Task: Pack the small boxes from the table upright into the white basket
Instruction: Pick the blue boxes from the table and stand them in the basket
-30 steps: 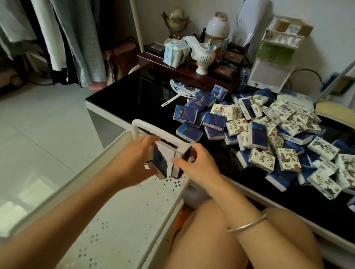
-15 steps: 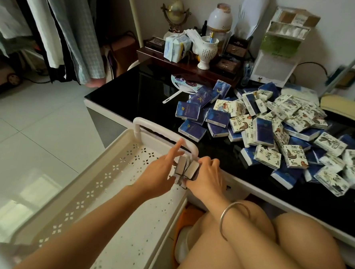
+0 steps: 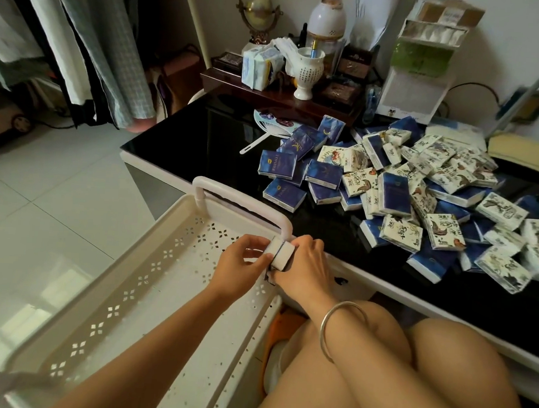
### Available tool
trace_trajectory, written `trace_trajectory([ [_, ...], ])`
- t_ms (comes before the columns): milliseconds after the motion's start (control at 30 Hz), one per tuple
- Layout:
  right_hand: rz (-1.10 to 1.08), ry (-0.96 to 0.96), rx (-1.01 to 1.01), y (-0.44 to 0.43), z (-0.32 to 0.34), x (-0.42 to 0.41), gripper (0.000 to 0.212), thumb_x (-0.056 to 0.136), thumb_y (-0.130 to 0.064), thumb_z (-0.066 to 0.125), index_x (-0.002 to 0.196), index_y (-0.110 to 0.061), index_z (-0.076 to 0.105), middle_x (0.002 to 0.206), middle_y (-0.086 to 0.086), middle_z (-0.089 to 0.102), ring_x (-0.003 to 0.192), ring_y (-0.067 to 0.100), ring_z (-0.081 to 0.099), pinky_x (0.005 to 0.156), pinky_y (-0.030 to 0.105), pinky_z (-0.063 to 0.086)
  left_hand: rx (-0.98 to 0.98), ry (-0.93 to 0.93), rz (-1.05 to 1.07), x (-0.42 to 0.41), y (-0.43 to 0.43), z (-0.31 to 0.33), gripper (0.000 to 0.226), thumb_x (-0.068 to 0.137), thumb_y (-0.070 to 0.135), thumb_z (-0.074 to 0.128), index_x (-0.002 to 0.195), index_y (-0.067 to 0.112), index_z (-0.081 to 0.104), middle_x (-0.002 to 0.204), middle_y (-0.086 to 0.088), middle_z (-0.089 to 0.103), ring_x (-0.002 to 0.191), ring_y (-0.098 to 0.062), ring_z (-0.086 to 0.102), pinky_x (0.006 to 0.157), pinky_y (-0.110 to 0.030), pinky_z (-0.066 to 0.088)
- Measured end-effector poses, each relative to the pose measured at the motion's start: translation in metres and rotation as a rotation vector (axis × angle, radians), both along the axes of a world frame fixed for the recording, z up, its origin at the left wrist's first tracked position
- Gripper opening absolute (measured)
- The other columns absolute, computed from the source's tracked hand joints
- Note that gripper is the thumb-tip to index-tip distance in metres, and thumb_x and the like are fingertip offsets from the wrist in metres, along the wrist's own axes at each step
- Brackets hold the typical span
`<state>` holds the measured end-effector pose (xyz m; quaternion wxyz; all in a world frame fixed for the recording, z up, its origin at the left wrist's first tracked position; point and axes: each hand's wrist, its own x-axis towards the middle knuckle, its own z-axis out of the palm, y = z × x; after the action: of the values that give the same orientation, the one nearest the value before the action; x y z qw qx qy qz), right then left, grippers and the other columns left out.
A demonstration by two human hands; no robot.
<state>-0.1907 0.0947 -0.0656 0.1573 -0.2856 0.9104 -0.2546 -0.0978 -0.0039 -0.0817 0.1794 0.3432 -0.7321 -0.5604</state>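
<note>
Pinching upright boxes (image 3: pixel 282 254) inside white basket (image 3: pixel 164 244): left hand (image 3: pixel 242 265), right hand (image 3: pixel 305 266); black table (image 3: pixel 202 143) beside.

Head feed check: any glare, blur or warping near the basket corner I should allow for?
Head view: soft daylight, with a bright glare patch on the pale floor tiles and reflections in the glossy black tabletop; wide-angle warping bows the walls of the white perforated plastic basket; the lower-left corner is smeared; the small white-edged boxes pinched between left hand and right hand look sharp.
</note>
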Motion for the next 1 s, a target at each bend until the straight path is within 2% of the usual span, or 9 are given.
trace_trajectory([
  [200,-0.014,-0.024,-0.006,0.002,0.001,0.001,0.068,0.069,-0.040,0.080,0.120,-0.021,0.041,0.123,0.003,0.044,0.109,0.022,0.052,0.076,0.034,0.051,0.006,-0.016,0.012,0.001,0.001,-0.001,0.014,0.090,0.017,0.067,0.103,0.022,0.064,0.105,0.008,0.067,0.100,-0.007,0.064,0.081,-0.019,0.053],
  [367,-0.006,-0.134,-0.060,0.006,0.006,-0.002,0.078,0.063,-0.047,0.082,0.122,-0.025,0.035,0.118,-0.001,0.039,0.106,0.020,0.052,0.074,0.032,0.046,-0.054,-0.073,0.016,0.002,-0.001,0.001,0.025,0.090,0.026,0.067,0.113,0.017,0.064,0.112,0.005,0.066,0.106,-0.009,0.062,0.087,-0.023,0.053],
  [467,-0.003,-0.211,-0.112,0.010,0.012,-0.004,0.084,0.062,-0.052,0.080,0.127,-0.028,0.031,0.117,-0.007,0.033,0.108,0.015,0.048,0.077,0.031,0.046,-0.256,-0.173,0.018,0.006,-0.003,0.008,0.030,0.091,0.036,0.064,0.117,0.021,0.063,0.118,0.006,0.064,0.109,-0.009,0.059,0.092,-0.035,0.053],
  [567,-0.040,-0.274,-0.208,0.015,0.019,-0.008,0.079,0.068,-0.052,0.073,0.130,-0.029,0.031,0.120,-0.009,0.031,0.107,0.012,0.044,0.078,0.031,0.043,-0.569,-0.193,0.052,0.009,0.001,0.026,0.024,0.094,0.036,0.058,0.115,0.025,0.062,0.112,0.011,0.062,0.100,-0.007,0.057,0.086,-0.032,0.053],
  [633,-0.065,-0.227,-0.269,0.017,0.024,-0.015,0.064,0.075,-0.045,0.068,0.127,-0.029,0.035,0.125,-0.006,0.036,0.109,0.013,0.046,0.080,0.032,0.043,-0.698,-0.110,0.047,0.005,0.004,0.043,0.019,0.095,0.032,0.056,0.111,0.024,0.063,0.106,0.012,0.063,0.093,-0.006,0.058,0.079,-0.029,0.053],
  [733,-0.134,-0.068,-0.358,0.018,0.030,-0.032,0.043,0.081,-0.036,0.063,0.118,-0.027,0.043,0.123,-0.005,0.044,0.109,0.015,0.050,0.084,0.036,0.048,-0.789,-0.033,0.004,-0.016,-0.001,0.066,0.016,0.095,0.024,0.055,0.105,0.025,0.066,0.102,0.009,0.067,0.087,-0.007,0.062,0.073,-0.030,0.055],
  [833,-0.144,0.098,-0.334,0.013,0.035,-0.059,0.036,0.083,-0.027,0.062,0.116,-0.024,0.048,0.123,-0.002,0.049,0.112,0.019,0.050,0.083,0.033,0.046,-0.844,-0.029,0.002,-0.054,-0.022,0.081,0.018,0.092,0.018,0.054,0.101,0.022,0.069,0.101,0.006,0.069,0.089,-0.013,0.065,0.073,-0.034,0.056],
  [933,-0.080,0.239,-0.222,0.002,0.039,-0.093,0.038,0.086,-0.022,0.060,0.122,-0.020,0.048,0.126,0.001,0.049,0.119,0.021,0.046,0.086,0.032,0.043,-0.870,-0.219,-0.001,-0.092,-0.052,0.087,0.022,0.090,0.018,0.051,0.102,0.021,0.069,0.104,0.002,0.070,0.095,-0.023,0.065,0.077,-0.040,0.055],
  [1000,-0.032,0.348,-0.151,-0.009,0.039,-0.114,0.041,0.087,-0.020,0.059,0.126,-0.018,0.048,0.127,0.002,0.050,0.121,0.022,0.045,0.091,0.033,0.041,-0.856,-0.403,-0.047,-0.112,-0.069,0.085,0.020,0.089,0.022,0.053,0.103,0.020,0.067,0.106,-0.001,0.069,0.097,-0.029,0.063,0.077,-0.039,0.053],
])
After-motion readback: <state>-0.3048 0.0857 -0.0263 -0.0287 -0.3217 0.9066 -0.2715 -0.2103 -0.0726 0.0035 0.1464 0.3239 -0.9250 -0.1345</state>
